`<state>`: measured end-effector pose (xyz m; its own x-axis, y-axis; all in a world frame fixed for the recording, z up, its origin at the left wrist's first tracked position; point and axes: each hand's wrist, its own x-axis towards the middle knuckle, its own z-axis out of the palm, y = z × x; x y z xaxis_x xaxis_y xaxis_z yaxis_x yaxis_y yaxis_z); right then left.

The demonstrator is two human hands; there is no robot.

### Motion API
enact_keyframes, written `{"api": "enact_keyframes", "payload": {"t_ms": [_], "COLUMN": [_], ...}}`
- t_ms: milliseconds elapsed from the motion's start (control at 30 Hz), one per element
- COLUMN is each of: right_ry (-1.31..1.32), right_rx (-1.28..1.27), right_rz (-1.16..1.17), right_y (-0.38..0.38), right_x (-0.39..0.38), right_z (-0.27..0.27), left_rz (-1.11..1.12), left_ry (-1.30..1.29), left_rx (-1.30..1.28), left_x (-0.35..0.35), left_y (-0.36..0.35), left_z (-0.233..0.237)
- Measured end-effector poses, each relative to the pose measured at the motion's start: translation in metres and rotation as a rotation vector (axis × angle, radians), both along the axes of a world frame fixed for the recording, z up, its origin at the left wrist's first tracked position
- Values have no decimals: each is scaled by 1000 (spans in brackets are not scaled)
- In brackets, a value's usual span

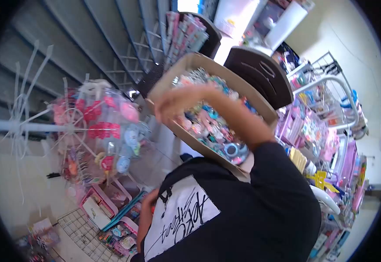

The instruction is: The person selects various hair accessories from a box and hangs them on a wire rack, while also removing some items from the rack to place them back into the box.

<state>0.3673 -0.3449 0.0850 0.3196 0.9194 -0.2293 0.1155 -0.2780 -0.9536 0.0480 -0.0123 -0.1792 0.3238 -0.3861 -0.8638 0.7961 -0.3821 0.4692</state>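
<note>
Box of trinkets, tilted before the chest beside a toy rack, with the right hand over its contents, grip too blurred to tell; left hand low, grip hidden.

You can't read the raised hand, smeared by blur; its forearm hides the middle of the cardboard box.

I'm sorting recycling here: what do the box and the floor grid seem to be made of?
Box: looks like plain brown cardboard, matte, with thin, flat, folded walls. Grid: seems to be thin dark wire, probably coated metal, judging by its open square mesh; whether the coating is paint or plastic cannot be told.
</note>
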Motion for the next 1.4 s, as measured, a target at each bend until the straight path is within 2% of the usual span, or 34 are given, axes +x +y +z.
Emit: {"api": "enact_keyframes", "payload": {"t_ms": [33,67,100,133,167,200,267,300,333,367,400,433,467,500,533,600,633,733,833,967,1067,1167,1233,1300,1367,1400], "right_ry": [-17,-122,-229,-319,-409,-386,-609,-472,-513,-352,-415,-376,-359,-281,-288,-197,-196,-374,-370,-372,-507,-506,-159,-199,-125,-201], "right_rx": [90,47,0,-154,-310,-315,-644,-585,-691,-736,-780,-844,-858,-929,-796,-955,-951,-825,-822,-873,-858,-798,-802,-712,-843,-815], "right_rz": [-72,-167,-255,-321,-379,-382,-67,-202,-71,17,160,295,318,395,358,279,280,61,-64,-74,-27,109,122,59,111,39], "right_y": [-29,-54,-74,-91,-104,-116,-137,-141,-140,-153,-155,-161,-163,-172,-182,-175,-178,-192,-192,-183,-181,-179,-171,-174,-158,-153], "right_x": [30,51,64,68,69,69,66,38,22,11,-8,-23,-46,-64,-83,-118,-131,-160,-169,-174,-177,-172,-156,-137,-100,-88], "right_z": [-17,-22,-26,-29,-34,-51,-90,-92,-99,-142,-157,-179,-180,-215,-223,-202,-206,-230,-229,-217,-225,-234,-215,-211,-158,-130], "left_rz": [-108,113,64,21,10,-1,-175,-176,-267,-363,-366,-480,-594,-597,-592,-587,-571,-547,-528,-510,-493,-475,-453,-432,-385,-383], "left_ry": [-67,-87,-275,-465,-652,-842,-1320,-1304,-1434,-1562,-1553,-1521,-1487,-1483,-1442,-1400,-1396,-1376,-1359,-1336,-1334,-1332,-1320,-1306,-1257,-1259], "left_rx": [136,255,173,85,93,101,161,161,188,214,215,248,281,284,272,264,244,225,221,211,206,199,185,168,121,120], "left_x": [19,42,70,94,110,123,151,161,168,169,167,165,164,162,160,158,157,156,158,158,158,157,158,158,157,157], "left_y": [2,-32,-53,-72,-88,-104,-140,-156,-171,-179,-183,-186,-187,-186,-183,-178,-175,-176,-179,-178,-177,-178,-179,-179,-178,-178], "left_z": [-28,28,67,94,107,118,155,167,176,180,176,169,162,158,153,147,145,145,146,147,147,147,151,156,161,163]}}
